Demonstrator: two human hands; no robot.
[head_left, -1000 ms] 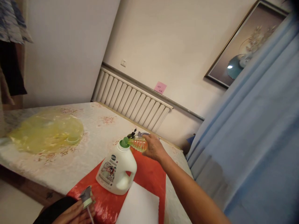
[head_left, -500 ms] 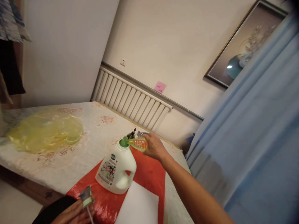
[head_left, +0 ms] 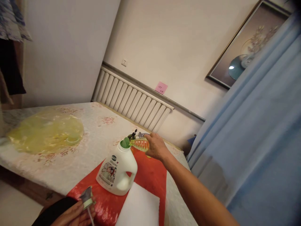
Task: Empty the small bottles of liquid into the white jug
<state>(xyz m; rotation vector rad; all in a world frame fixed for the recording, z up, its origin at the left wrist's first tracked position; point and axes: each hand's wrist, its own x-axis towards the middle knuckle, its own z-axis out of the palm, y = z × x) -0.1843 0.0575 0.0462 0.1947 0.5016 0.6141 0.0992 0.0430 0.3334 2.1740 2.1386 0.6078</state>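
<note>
My right hand (head_left: 156, 145) is wrapped around a clear ribbed bottle (head_left: 140, 144), tilted on its side. Its neck meets the mouth of a white detergent jug (head_left: 116, 172), where a green spout (head_left: 125, 143) shows inside the opening. The jug stands upright with its handle toward the right. At the lower left, my left hand (head_left: 72, 215) grips a spray head (head_left: 87, 198) with a grey top, a pale green collar and a thin tube hanging down. Whether liquid flows from the bottle is too small to tell.
A red sheet (head_left: 150, 169) lies under the jug, with a white sheet (head_left: 141, 205) in front. A yellow plastic bag (head_left: 47, 131) rests on the flowered tablecloth (head_left: 94, 125). Behind the bottle is a dark object (head_left: 133, 135). A blue curtain (head_left: 258, 125) hangs at right.
Almost nothing differs. The bottle and my right hand have shifted very slightly; the jug and my left hand with the spray head hold their places.
</note>
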